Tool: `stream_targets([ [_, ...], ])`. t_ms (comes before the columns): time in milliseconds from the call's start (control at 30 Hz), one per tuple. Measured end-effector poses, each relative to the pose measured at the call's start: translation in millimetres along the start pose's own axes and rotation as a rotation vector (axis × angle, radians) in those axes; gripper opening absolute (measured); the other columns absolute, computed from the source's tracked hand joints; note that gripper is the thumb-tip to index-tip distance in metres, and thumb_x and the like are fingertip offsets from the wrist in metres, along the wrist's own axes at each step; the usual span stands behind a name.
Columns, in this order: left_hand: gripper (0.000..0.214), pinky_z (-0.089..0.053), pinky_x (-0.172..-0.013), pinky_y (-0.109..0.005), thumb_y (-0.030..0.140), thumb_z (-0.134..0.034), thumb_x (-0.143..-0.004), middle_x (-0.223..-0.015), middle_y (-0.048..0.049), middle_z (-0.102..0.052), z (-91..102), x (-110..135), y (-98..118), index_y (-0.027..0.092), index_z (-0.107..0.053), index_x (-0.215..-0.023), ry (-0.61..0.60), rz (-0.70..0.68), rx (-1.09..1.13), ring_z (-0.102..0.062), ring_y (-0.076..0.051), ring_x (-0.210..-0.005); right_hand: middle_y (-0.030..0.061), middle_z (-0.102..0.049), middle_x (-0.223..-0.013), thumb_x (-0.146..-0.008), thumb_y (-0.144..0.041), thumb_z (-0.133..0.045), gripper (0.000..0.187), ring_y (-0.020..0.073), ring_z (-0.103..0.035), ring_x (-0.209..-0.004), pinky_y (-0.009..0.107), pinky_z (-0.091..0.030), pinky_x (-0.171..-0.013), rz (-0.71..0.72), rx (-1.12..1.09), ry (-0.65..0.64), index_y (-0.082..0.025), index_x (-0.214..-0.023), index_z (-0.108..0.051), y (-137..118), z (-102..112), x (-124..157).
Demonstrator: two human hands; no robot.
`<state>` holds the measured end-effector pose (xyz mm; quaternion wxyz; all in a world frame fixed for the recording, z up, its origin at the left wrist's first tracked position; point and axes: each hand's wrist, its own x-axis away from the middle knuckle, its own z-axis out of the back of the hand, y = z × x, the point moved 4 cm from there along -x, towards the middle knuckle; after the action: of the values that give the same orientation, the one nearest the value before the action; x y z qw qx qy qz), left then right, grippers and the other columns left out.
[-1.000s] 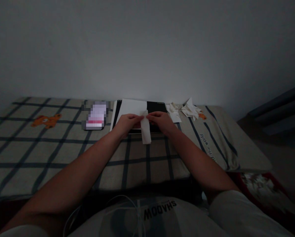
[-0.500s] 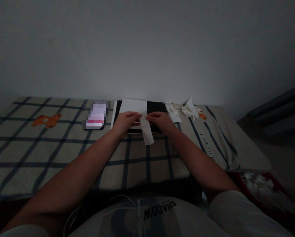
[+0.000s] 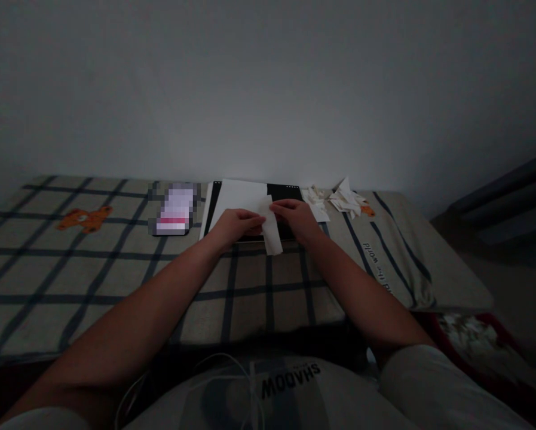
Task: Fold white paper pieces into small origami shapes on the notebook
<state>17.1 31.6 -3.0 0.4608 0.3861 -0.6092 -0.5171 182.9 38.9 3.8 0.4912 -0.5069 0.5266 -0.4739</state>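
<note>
Between my two hands is a narrow strip of white paper [image 3: 273, 236], its lower end hanging toward me past the notebook's near edge. My left hand [image 3: 238, 228] pinches the strip's left edge near its middle. Higher up, the thumb and fingers of my right hand [image 3: 295, 216] pinch its right edge. Beneath them lies a black-covered notebook or pad [image 3: 283, 192] with small holes along its far edge. A larger white sheet [image 3: 241, 194] rests on its left part; my hands cover some of both.
A phone [image 3: 174, 209] with a blurred lit screen lies left on the checked bedcover [image 3: 128, 269]. Torn paper [image 3: 316, 203] and folded paper pieces [image 3: 347, 198] sit to the right. At lower right stands a red bin [image 3: 505, 334] holding paper scraps. A wall [image 3: 268, 89] rises behind.
The paper strip has shifted right and its upper end now sticks up above my fingers. My left hand has moved slightly down and right; my right hand has risen a little.
</note>
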Motion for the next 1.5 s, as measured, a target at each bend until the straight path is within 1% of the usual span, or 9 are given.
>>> stream_targets([
  [133, 0.023, -0.055, -0.076, -0.032, 0.031, -0.079, -0.063, -0.072, -0.0054, -0.070, 0.7, 0, 0, 0.013, -0.072, -0.077, 0.018, 0.012, 0.009, -0.064, -0.013, -0.066, 0.0027, -0.067, -0.077, -0.063, -0.033, -0.076, 0.025, 0.0103, -0.058, -0.065, 0.028, -0.048, -0.067, -0.013, -0.027, -0.018, -0.016, -0.080, -0.070, 0, 0, -1],
  [400, 0.022, -0.054, -0.076, -0.031, 0.029, -0.079, -0.063, -0.073, -0.0040, -0.069, 13.1, -3, 4, 0.013, -0.070, -0.075, 0.147, -0.062, 0.045, -0.063, -0.012, -0.064, 0.0035, -0.068, -0.072, -0.066, -0.036, -0.075, 0.024, 0.0112, -0.059, -0.064, 0.026, -0.047, -0.062, -0.120, 0.025, -0.221, -0.016, -0.079, -0.071, 9, -2, 1],
  [467, 0.019, -0.054, -0.076, -0.031, 0.027, -0.078, -0.064, -0.073, -0.0036, -0.069, 13.4, -3, 5, 0.013, -0.070, -0.074, 0.160, -0.063, 0.062, -0.062, -0.012, -0.064, 0.0040, -0.069, -0.073, -0.066, -0.036, -0.075, 0.024, 0.0113, -0.060, -0.064, 0.027, -0.048, -0.063, -0.122, 0.049, -0.242, -0.016, -0.080, -0.071, 9, -3, 2],
  [600, 0.016, -0.054, -0.075, -0.029, 0.026, -0.076, -0.066, -0.070, -0.0031, -0.068, 11.2, -3, 5, 0.013, -0.070, -0.073, 0.141, -0.046, 0.087, -0.062, -0.011, -0.065, 0.0041, -0.069, -0.074, -0.067, -0.036, -0.074, 0.023, 0.0117, -0.060, -0.064, 0.027, -0.048, -0.063, -0.066, 0.145, -0.173, -0.016, -0.080, -0.072, 5, -2, 3],
  [800, 0.021, -0.054, -0.074, -0.030, 0.028, -0.078, -0.065, -0.073, -0.0062, -0.070, 7.4, -1, 1, 0.012, -0.071, -0.077, 0.092, 0.033, 0.049, -0.064, -0.013, -0.065, 0.0039, -0.069, -0.073, -0.068, -0.036, -0.073, 0.021, 0.0130, -0.061, -0.064, 0.030, -0.049, -0.065, -0.011, 0.216, -0.090, -0.017, -0.078, -0.071, 1, 0, 3],
  [900, 0.021, -0.054, -0.074, -0.030, 0.029, -0.079, -0.064, -0.070, -0.0045, -0.069, 8.3, -1, 3, 0.013, -0.070, -0.074, 0.111, 0.006, 0.036, -0.063, -0.012, -0.063, 0.0035, -0.069, -0.072, -0.068, -0.037, -0.074, 0.024, 0.0125, -0.061, -0.063, 0.029, -0.050, -0.065, -0.016, 0.167, -0.096, -0.017, -0.080, -0.071, 4, 0, 1],
  [1100, 0.018, -0.055, -0.073, -0.031, 0.026, -0.079, -0.065, -0.066, -0.0030, -0.068, 13.1, -3, 5, 0.013, -0.069, -0.072, 0.199, -0.023, 0.023, -0.062, -0.011, -0.058, 0.0052, -0.070, -0.074, -0.068, -0.035, -0.075, 0.022, 0.0124, -0.061, -0.064, 0.029, -0.051, -0.066, -0.113, 0.070, -0.210, -0.016, -0.079, -0.072, 10, -3, 1],
  [1333, 0.017, -0.054, -0.076, -0.030, 0.027, -0.078, -0.066, -0.069, -0.0040, -0.069, 9.5, -3, 2, 0.013, -0.071, -0.074, 0.111, 0.018, 0.078, -0.063, -0.012, -0.062, 0.0043, -0.069, -0.072, -0.068, -0.031, -0.074, 0.017, 0.0119, -0.060, -0.061, 0.030, -0.050, -0.064, -0.081, 0.113, -0.098, -0.016, -0.076, -0.071, 3, 0, 3],
  [1500, 0.015, -0.055, -0.074, -0.030, 0.024, -0.078, -0.066, -0.068, -0.0041, -0.069, 10.1, -4, 1, 0.013, -0.071, -0.073, 0.118, 0.027, 0.067, -0.062, -0.011, -0.060, 0.0050, -0.069, -0.072, -0.069, -0.030, -0.074, 0.017, 0.0128, -0.061, -0.063, 0.031, -0.051, -0.066, -0.082, 0.089, -0.116, -0.016, -0.077, -0.071, 6, 0, 1],
])
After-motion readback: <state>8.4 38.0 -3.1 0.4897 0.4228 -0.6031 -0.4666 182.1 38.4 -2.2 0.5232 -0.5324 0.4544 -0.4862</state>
